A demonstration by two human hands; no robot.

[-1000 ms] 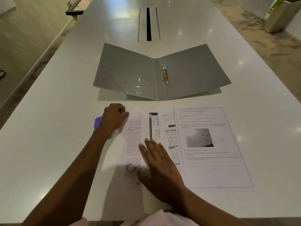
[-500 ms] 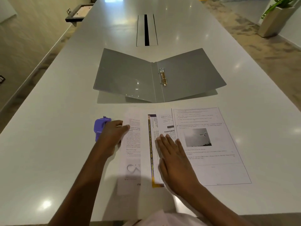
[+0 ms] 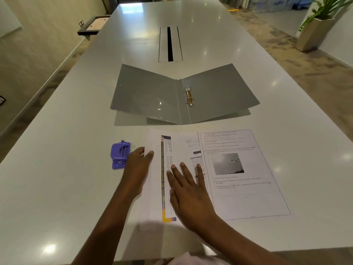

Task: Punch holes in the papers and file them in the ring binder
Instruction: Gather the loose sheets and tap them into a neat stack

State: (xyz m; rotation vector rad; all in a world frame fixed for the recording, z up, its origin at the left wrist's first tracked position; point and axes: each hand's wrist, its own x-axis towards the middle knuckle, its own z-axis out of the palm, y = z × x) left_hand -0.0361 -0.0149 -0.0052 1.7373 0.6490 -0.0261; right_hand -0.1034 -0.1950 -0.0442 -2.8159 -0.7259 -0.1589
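Several printed papers lie side by side near the table's front edge: a sheet with a photo (image 3: 246,190) on the right, a sheet with a yellow and purple stripe (image 3: 164,150) in the middle, and a pale sheet (image 3: 150,197) on the left. My left hand (image 3: 138,167) pinches the left edge of that pale sheet, thumb on top. My right hand (image 3: 189,192) lies flat on the middle papers with fingers spread. A purple hole punch (image 3: 120,155) sits just left of my left hand, untouched. The grey ring binder (image 3: 145,92) lies open behind the papers, its metal rings (image 3: 189,97) closed.
A slot with a black gap (image 3: 169,44) runs along the white table's (image 3: 57,188) middle, behind the binder. A framed shelf (image 3: 93,24) juts out at the far left edge. A potted plant (image 3: 315,29) stands on the floor at the right.
My left hand came off the hole punch and took hold of the left sheet's edge. My right hand slid to the right over the papers. The striped sheet is now uncovered.
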